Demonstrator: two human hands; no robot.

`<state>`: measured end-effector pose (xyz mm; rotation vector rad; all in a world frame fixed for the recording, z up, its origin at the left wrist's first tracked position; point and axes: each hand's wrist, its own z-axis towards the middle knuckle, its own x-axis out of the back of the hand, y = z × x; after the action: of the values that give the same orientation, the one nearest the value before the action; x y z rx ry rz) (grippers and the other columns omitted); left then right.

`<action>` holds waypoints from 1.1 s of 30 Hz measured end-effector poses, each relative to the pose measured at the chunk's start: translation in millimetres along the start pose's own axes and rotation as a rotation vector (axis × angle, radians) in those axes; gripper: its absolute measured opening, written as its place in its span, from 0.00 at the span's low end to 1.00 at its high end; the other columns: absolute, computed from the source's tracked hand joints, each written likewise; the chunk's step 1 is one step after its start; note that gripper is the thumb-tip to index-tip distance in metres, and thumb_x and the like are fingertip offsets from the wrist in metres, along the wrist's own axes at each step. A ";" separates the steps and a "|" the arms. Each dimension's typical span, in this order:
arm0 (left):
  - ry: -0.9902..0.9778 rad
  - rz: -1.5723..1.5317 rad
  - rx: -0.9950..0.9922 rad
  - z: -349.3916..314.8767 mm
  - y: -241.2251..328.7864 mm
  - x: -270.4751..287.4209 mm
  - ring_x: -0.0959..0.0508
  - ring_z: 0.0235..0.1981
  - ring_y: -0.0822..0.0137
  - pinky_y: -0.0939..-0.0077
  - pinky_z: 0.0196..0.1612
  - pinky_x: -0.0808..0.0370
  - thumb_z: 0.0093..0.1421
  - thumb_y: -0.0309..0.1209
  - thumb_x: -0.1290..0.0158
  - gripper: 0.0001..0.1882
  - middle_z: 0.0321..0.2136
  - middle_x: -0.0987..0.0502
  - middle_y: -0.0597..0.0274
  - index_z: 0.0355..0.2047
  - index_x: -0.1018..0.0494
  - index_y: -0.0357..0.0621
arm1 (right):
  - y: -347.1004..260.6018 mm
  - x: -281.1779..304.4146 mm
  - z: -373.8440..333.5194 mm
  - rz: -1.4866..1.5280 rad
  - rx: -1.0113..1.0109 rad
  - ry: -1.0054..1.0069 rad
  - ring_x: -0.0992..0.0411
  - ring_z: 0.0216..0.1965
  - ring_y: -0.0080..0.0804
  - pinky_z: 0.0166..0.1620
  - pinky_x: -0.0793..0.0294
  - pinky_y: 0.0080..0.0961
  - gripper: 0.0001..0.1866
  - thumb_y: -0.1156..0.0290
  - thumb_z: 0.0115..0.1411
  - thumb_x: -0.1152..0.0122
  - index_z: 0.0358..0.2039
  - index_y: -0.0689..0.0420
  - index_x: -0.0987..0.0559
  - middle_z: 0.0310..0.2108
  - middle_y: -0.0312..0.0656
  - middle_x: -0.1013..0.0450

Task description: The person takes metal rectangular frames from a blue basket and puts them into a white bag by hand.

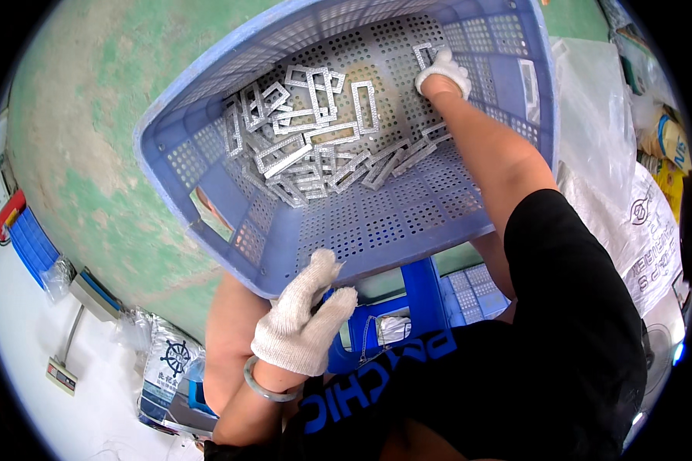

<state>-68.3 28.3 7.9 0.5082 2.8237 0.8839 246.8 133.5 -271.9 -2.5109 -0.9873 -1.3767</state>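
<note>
My right hand (444,74), in a white knitted glove, reaches into a blue plastic basket (361,265) at its far right. Its fingers are closed at a silver rectangular frame (420,52), which they partly cover. Several more of these frames (365,107) lie in a loose heap on the left and middle of the perforated basket floor. A few stretch along the near side. My left hand (300,319), gloved the same way, hovers just outside the basket's near rim. Its thumb and fingers are apart, with nothing between them.
Below the basket is a blue plastic stool-like piece (423,300) between my legs. White printed sacks (650,238) and a clear plastic sheet (592,115) stand at the right. A printed bag (169,361) sits at the lower left on the green floor (92,154).
</note>
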 end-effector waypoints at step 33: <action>0.018 0.131 -0.215 -12.3 25.6 17.4 0.26 0.50 0.56 0.70 0.52 0.30 0.53 0.26 0.40 0.22 0.45 0.26 0.43 0.47 0.30 0.30 | -137.2 -26.8 -118.1 0.179 0.204 -0.588 0.41 0.60 0.43 0.59 0.38 0.35 0.56 0.50 0.39 0.28 0.62 0.60 0.51 0.58 0.53 0.41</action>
<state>-80.3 47.8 32.1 0.6622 2.6913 1.2053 71.4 181.9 -252.0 -2.8042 -0.8885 -0.4581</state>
